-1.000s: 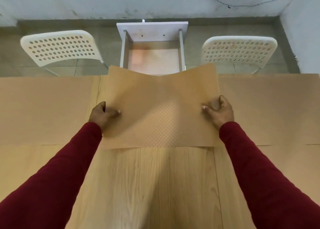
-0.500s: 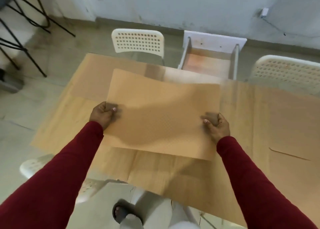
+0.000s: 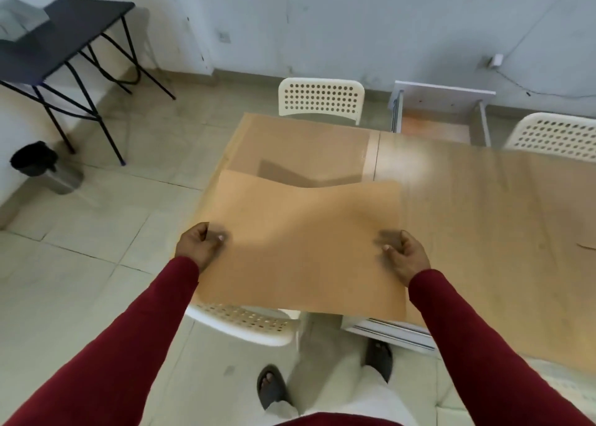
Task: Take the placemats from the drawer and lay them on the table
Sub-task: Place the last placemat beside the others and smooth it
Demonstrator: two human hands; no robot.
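Note:
A tan placemat (image 3: 300,245) hangs in the air over the near left corner of the wooden table (image 3: 451,206). My left hand (image 3: 198,246) pinches its left edge and my right hand (image 3: 403,254) pinches its right edge. Another placemat (image 3: 303,148) lies flat on the far left part of the table, and a larger tan sheet (image 3: 516,232) covers the right side. The open white drawer (image 3: 438,125) stands beyond the table's far edge and looks bare inside.
White perforated chairs stand at the far side (image 3: 321,99), far right (image 3: 554,135) and below the held mat (image 3: 245,322). A black folding table (image 3: 61,35) and a small bin (image 3: 42,167) are at the left. My sandalled feet (image 3: 271,387) are on the tiled floor.
I have stepped back and turned left along the table, carrying the placemat from in front of the drawer toward the table's near left corner. Both hands keep their hold.

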